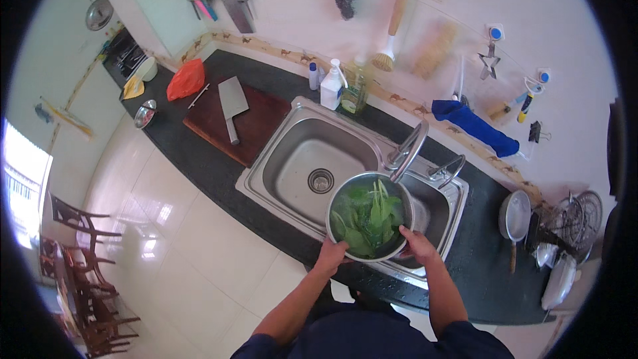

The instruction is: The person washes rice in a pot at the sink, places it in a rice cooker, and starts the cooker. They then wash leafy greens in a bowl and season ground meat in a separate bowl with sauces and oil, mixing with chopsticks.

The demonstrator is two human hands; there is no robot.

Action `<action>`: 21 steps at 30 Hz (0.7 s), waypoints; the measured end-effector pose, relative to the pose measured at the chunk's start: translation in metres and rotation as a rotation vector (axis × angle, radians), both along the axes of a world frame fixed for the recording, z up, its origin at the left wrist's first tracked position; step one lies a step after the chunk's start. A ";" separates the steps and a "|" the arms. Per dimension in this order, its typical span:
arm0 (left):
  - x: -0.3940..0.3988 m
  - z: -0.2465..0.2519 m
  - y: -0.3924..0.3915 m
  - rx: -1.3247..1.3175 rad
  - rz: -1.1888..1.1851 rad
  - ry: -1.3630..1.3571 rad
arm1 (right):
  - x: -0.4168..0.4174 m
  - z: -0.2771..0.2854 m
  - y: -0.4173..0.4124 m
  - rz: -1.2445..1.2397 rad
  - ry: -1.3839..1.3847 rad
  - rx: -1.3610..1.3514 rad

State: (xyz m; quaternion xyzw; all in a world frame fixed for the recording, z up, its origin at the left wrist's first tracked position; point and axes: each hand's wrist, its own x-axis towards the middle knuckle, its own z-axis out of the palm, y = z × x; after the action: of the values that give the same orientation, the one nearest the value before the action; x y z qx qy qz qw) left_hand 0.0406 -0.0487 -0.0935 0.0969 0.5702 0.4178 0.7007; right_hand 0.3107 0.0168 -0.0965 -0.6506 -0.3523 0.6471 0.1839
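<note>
A round stainless steel basin [333,194] holds green leafy vegetables [366,219] with stems, apparently in water. My left hand [333,255] grips its near left rim, and my right hand [420,245] grips the near right side with the thumb over the rim. The basin is above the divider of a double steel sink, covering part of both bowls. Just beyond its far rim, the tip of the curved faucet [412,149] points down. To the left, the larger sink bowl [294,174] shows its drain strainer [320,180].
A cleaver [233,107] lies on a dark red cutting board [204,122] left of the sink. Behind the sink stand a white pump bottle [331,87] and a bottle of yellow-green liquid [354,89]. A blue cloth [476,129] hangs beyond the faucet. At right rests a long-handled pan [515,217].
</note>
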 end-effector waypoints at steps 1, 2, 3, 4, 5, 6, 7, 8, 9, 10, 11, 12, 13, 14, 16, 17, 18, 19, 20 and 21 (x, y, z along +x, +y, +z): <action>0.004 -0.006 0.001 0.039 0.001 0.026 | -0.001 -0.007 -0.010 -0.061 0.031 -0.036; 0.006 -0.027 0.002 0.091 -0.025 0.079 | 0.002 -0.012 -0.019 -0.122 0.061 -0.071; 0.007 -0.023 0.002 0.066 -0.027 0.073 | -0.014 0.004 -0.024 -0.245 0.033 -0.025; 0.007 -0.010 0.006 0.049 -0.042 0.070 | -0.009 0.002 -0.031 -0.254 0.062 -0.032; 0.008 0.001 0.007 0.031 -0.058 0.066 | -0.002 0.000 -0.040 -0.264 0.090 -0.039; 0.010 0.007 0.006 0.051 -0.067 0.049 | -0.006 0.007 -0.049 -0.300 -0.046 -0.013; 0.012 0.007 0.004 0.058 -0.105 0.042 | 0.003 0.010 -0.056 -0.263 0.028 -0.043; 0.015 0.005 0.000 0.064 -0.145 0.034 | 0.007 0.012 -0.067 -0.342 0.038 -0.018; 0.019 0.002 -0.004 0.070 -0.187 0.024 | 0.002 0.023 -0.076 -0.423 0.046 0.008; 0.023 0.000 -0.008 0.053 -0.211 0.017 | 0.010 0.022 -0.085 -0.425 0.054 0.015; 0.029 -0.001 -0.009 0.037 -0.231 0.013 | 0.020 0.019 -0.093 -0.421 0.065 0.025; 0.039 0.011 -0.009 0.034 -0.283 0.025 | 0.021 0.030 -0.101 -0.532 0.120 0.021; 0.046 0.028 -0.009 0.032 -0.326 0.044 | 0.035 0.033 -0.108 -0.434 0.137 0.009; 0.058 0.038 -0.011 0.041 -0.387 0.054 | 0.047 0.038 -0.119 -0.472 0.123 0.016; 0.083 0.048 -0.015 0.017 -0.461 0.028 | 0.066 0.047 -0.140 -0.521 0.093 0.032; 0.097 0.052 -0.018 0.004 -0.494 0.016 | 0.081 0.051 -0.153 -0.548 0.067 0.045; 0.110 0.052 -0.022 0.000 -0.520 -0.026 | 0.094 0.055 -0.165 -0.567 0.045 0.058; 0.123 0.048 -0.026 0.004 -0.557 -0.038 | 0.105 0.061 -0.174 -0.578 0.031 0.058; 0.136 0.043 -0.030 0.006 -0.592 -0.049 | 0.116 0.067 -0.182 -0.588 0.018 0.058; 0.150 0.037 -0.033 0.010 -0.634 -0.063 | 0.130 0.071 -0.192 -0.604 0.003 0.060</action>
State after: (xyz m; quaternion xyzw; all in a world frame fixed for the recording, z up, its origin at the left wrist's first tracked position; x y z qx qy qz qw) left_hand 0.1903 -0.0812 -0.0561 0.2603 0.4875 0.1844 0.8128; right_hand 0.4405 -0.1752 -0.0259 -0.7194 -0.1615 0.5533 0.3877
